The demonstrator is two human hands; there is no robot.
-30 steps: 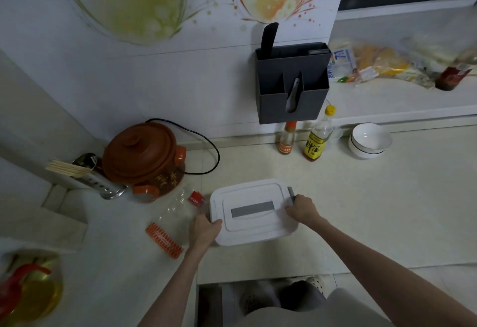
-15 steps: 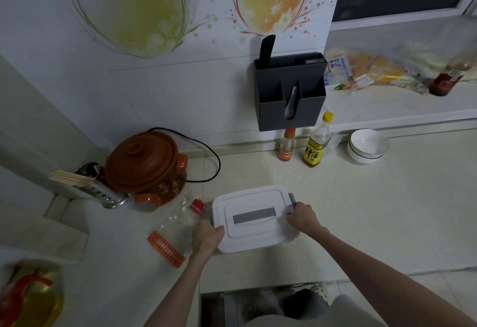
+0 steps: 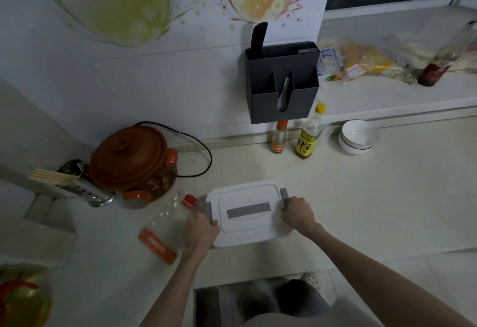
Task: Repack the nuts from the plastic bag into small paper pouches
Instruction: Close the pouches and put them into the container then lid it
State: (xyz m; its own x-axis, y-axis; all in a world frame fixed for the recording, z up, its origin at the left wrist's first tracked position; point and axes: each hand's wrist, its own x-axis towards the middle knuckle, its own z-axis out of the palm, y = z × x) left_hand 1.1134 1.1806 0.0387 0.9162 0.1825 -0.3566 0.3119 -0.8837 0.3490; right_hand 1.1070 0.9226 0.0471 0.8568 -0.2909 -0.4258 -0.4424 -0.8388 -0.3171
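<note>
A white lidded plastic box (image 3: 249,197) with a grey strip on its lid sits on the counter in front of me. My left hand (image 3: 200,232) grips the grey latch on the box's left side. My right hand (image 3: 296,213) grips the grey latch on its right side. A clear plastic bag (image 3: 167,217) with a red label lies flat just left of the box, next to an orange ribbed clip (image 3: 158,246). I cannot make out nuts or paper pouches in this view.
A brown clay pot (image 3: 131,157) with a black cord stands at the left, beside a metal chopstick holder (image 3: 77,184). Two bottles (image 3: 308,135), stacked white bowls (image 3: 357,137) and a grey wall-mounted knife holder (image 3: 281,81) are at the back. Food packets (image 3: 361,61) lie on the sill.
My left hand has shifted up from the box's front-left corner onto the left latch. The box and my right hand have stayed about where they were.
</note>
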